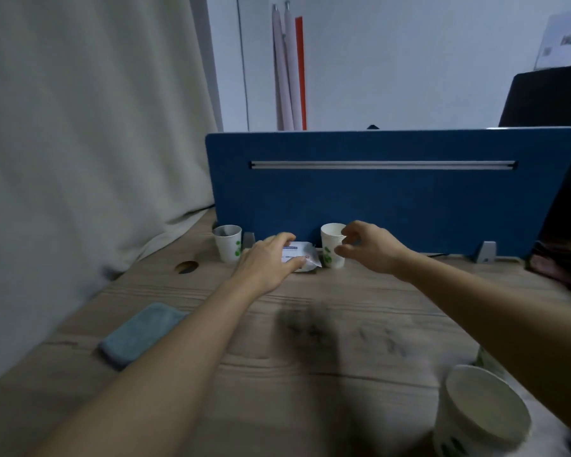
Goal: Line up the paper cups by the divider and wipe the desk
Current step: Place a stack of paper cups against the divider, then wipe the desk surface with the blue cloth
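Observation:
Two white paper cups with green prints stand upright against the blue divider: one cup at its left end, another cup near the middle. My right hand curls around the middle cup's right side, fingers apart, touching or nearly touching it. My left hand rests on a white tissue packet lying between the two cups, fingers around it. A third paper cup stands close to me at the bottom right. A folded blue cloth lies on the wooden desk at the left.
A dark smudge marks the desk's middle. A round cable hole sits at the left, near a grey curtain. A dark chair rises behind the divider's right end. Metal divider brackets stand on the desk.

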